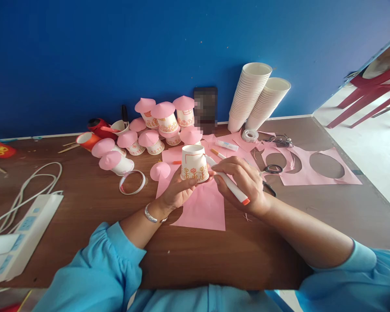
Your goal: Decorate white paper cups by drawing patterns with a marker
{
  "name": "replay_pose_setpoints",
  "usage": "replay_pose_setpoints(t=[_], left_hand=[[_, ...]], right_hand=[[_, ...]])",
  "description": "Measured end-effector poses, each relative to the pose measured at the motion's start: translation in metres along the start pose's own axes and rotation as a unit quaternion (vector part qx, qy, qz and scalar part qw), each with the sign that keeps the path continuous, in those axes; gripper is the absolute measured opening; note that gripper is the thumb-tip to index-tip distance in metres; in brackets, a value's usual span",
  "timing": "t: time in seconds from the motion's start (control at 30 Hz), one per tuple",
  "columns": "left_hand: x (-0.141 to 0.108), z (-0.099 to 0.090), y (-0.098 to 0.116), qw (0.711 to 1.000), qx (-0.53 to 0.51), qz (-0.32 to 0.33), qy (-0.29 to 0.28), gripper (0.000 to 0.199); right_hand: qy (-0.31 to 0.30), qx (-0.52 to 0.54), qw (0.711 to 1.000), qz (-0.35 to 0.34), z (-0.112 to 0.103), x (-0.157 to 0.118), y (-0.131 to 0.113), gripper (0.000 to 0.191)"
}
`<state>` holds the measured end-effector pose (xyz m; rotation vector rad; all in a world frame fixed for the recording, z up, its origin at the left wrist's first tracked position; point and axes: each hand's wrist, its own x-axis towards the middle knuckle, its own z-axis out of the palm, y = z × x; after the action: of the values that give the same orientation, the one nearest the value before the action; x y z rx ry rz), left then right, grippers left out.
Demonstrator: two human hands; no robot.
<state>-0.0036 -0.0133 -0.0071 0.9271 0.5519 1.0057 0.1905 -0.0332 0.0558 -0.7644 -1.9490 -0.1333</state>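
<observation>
In the head view, my left hand (178,190) holds an upside-down white paper cup (192,161) by its lower part. Orange and red flowers are drawn around its wide rim, and a red line angles across the wall near the top. My right hand (243,180) grips a white marker (231,188) with an orange-red end. The marker's tip is at the cup's right side; whether it touches cannot be made out. Pink paper (201,212) lies beneath both hands. A pink paper cone (160,171) is left of the cup.
Several decorated cups with pink cone roofs (164,110) stand behind and left. Two tall stacks of white cups (249,95) lean by the blue wall. Scissors (273,169), a tape roll (250,135), cut pink sheets (312,173) and a power strip (29,229) lie around.
</observation>
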Motion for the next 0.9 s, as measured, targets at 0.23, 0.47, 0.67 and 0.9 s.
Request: replay_pose_setpoints(t=[0.23, 0.47, 0.67, 0.9], left_hand=[[0.0004, -0.0012, -0.0001, 0.999, -0.038, 0.001, 0.023, 0.036], [0.0011, 0.0004, 0.0012, 0.998, -0.055, 0.010, 0.034, 0.046], [0.0012, 0.0016, 0.0022, 0.998, -0.048, 0.006, 0.028, 0.044], [0.0036, 0.0021, 0.0019, 0.999, -0.012, 0.027, 0.021, 0.036]], right_hand=[[-0.002, 0.012, 1.000, -0.002, 0.0006, -0.0011, -0.0008, 0.021], [-0.006, 0.024, 1.000, -0.003, 0.0011, -0.0019, -0.0017, 0.021], [-0.005, 0.017, 1.000, -0.004, 0.0020, -0.0020, -0.0014, 0.019], [0.001, 0.021, 0.999, -0.030, 0.0009, -0.0051, -0.0046, 0.024]])
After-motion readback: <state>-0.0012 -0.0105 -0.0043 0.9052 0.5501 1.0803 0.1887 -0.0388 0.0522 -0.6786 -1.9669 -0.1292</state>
